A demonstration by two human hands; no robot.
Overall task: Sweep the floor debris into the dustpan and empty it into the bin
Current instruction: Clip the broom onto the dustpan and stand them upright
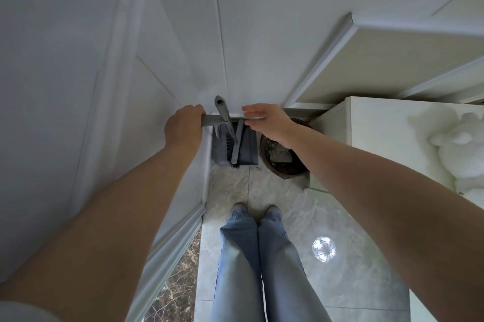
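Both bare arms reach forward and down toward the corner where the white wall meets the floor. The left hand is turned knuckles-up with its fingers curled round the end of a grey handle that runs sideways at hand height. The right hand comes in from the other side with its fingers relaxed and slightly spread, fingertips at the far end of the same grey bar; whether they touch it cannot be told. A second grey handle crosses the first and slants down to the brush, whose dark bristles sit inside the grey dustpan standing on its edge against the wall. Just right of the dustpan is a round dark brown bin with something dark inside, partly covered by the right forearm. A white cabinet stands to the right of the bin, with a white plush toy on top. Below, jeans and shoe tips stand on the pale marble floor, well apart from the dustpan.
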